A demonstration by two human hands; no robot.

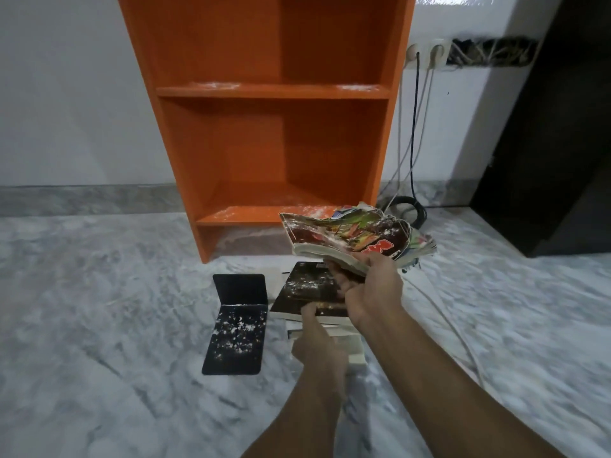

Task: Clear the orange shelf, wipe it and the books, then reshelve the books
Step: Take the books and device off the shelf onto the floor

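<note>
Right hand point(370, 285) clenched on a dusty bundle of comics point(357, 239) held just above the book stack point(317, 292) on the floor, left hand point(317, 345) gripping the stack's near edge, orange shelf point(271, 90) empty behind.

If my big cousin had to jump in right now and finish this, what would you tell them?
Right hand: holding a bundle of worn, dusty comic books up over the floor.
Left hand: gripping the near edge of the stack of books on the floor.
The orange shelf is already cleared, but white dust still lies on both boards.
A black bookend, also dusty, lies on the floor left of the stack.
Done: clearing the shelf.
Left: set down the bundle, wipe the shelf and the books, then reshelve them. No cloth is in view.
</note>
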